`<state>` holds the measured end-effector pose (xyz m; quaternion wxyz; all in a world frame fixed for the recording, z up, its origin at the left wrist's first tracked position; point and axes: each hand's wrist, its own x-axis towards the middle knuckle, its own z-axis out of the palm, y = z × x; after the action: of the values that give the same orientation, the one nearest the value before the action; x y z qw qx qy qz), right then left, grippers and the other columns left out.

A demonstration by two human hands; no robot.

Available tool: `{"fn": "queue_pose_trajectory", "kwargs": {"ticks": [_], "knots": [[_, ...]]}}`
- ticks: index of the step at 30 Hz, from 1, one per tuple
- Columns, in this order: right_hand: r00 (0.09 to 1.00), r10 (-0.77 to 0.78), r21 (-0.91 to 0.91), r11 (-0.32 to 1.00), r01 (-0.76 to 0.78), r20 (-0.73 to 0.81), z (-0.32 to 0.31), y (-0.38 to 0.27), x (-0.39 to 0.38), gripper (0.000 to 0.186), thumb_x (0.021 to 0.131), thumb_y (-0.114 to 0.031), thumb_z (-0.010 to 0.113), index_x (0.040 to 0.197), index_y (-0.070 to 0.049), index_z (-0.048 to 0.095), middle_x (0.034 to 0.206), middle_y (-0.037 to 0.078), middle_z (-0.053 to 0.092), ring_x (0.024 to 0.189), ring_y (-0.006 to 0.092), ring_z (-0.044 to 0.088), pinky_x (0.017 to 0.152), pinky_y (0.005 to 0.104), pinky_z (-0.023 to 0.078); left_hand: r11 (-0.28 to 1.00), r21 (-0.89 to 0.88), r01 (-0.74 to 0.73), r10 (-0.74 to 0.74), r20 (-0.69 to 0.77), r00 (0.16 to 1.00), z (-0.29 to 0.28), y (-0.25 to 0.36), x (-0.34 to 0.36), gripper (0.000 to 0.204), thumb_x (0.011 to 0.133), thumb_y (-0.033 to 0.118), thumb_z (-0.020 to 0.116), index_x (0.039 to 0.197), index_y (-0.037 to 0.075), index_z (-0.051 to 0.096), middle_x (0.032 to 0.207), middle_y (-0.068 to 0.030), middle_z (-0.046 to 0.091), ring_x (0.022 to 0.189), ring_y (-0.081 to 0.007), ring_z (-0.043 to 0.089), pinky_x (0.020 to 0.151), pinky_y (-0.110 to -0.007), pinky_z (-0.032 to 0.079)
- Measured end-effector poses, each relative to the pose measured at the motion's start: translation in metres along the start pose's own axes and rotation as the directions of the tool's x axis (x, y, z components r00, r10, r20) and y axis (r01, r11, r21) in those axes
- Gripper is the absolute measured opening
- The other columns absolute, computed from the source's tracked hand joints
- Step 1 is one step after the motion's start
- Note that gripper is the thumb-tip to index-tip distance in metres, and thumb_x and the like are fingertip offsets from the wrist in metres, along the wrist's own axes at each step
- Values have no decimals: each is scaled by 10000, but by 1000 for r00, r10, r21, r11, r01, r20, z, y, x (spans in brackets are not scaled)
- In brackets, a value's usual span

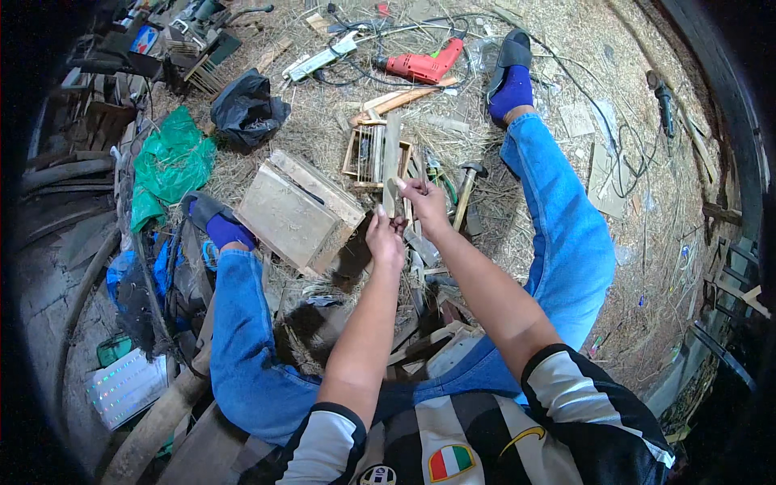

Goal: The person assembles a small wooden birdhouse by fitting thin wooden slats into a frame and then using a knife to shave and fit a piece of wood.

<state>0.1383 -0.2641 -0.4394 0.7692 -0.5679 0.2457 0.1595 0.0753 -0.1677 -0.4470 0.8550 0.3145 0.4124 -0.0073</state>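
Observation:
A thin flat wooden strip (391,149) points away from me, its near end between my two hands. My left hand (385,241) is closed at that near end, thumb up along it. On the strip's right side, my right hand (423,205) pinches it; the exact finger contact is partly hidden. Behind the strip lies a small wooden frame with thin bars (369,153), like a little cage. A box-like wooden block (287,212) sits left of my hands. To the right are a hammer (468,194) and green-handled pliers (436,172).
Ahead lie a red power drill (422,65), a white power strip (323,56) and looping cords. A black plastic bag (249,111) and a green one (173,155) are at left. Another corded tool (663,103) rests far right. Wood scraps and straw-like shavings cover the ground.

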Motion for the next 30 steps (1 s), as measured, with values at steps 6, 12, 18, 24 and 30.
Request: {"fn": "queue_pose_trajectory", "kwargs": {"ticks": [6, 12, 18, 24, 30], "knots": [[965, -241, -212, 953, 215, -104, 26, -63, -58, 406, 820, -240, 840, 1046, 39, 650, 868, 37, 646, 806, 111, 596, 762, 262, 495, 975, 149, -166, 166, 13, 986, -4, 4, -65, 313, 1003, 159, 625, 1258, -20, 618, 1014, -54, 669, 826, -152, 633, 793, -293, 537], [930, -330, -201, 912, 359, 161, 28, -85, -109, 300, 914, -194, 726, 1058, 68, 697, 919, 94, 734, 826, 112, 641, 765, 292, 515, 838, 364, -407, 371, 167, 914, -6, 52, -129, 230, 945, 85, 688, 1139, -39, 687, 1030, -47, 687, 890, -114, 631, 826, -269, 518], [850, -290, -255, 868, 427, 439, 40, -115, -179, 181, 937, -157, 710, 972, 21, 718, 803, -12, 670, 739, 63, 584, 682, 253, 479, 582, 537, -611, 511, 342, 788, 9, 172, -186, 253, 958, 165, 687, 1152, 3, 687, 914, 0, 649, 796, -64, 573, 727, -224, 481], [729, -235, -315, 787, 531, 643, 50, -121, -233, 208, 899, -159, 743, 1035, -3, 732, 826, 58, 704, 759, 103, 617, 701, 293, 503, 433, 440, -787, 495, 613, 616, 20, 256, -235, 410, 915, 128, 742, 1294, 11, 637, 1007, -7, 667, 793, -23, 563, 654, -180, 467], [783, -128, -469, 737, 486, 609, 62, -128, -254, 298, 913, -262, 730, 1079, -22, 668, 793, 108, 671, 754, 197, 643, 704, 351, 503, 438, 535, -723, 478, 542, 691, -12, 268, -244, 220, 892, 98, 756, 1078, -15, 727, 858, -15, 682, 654, -49, 595, 594, -218, 477]]}}
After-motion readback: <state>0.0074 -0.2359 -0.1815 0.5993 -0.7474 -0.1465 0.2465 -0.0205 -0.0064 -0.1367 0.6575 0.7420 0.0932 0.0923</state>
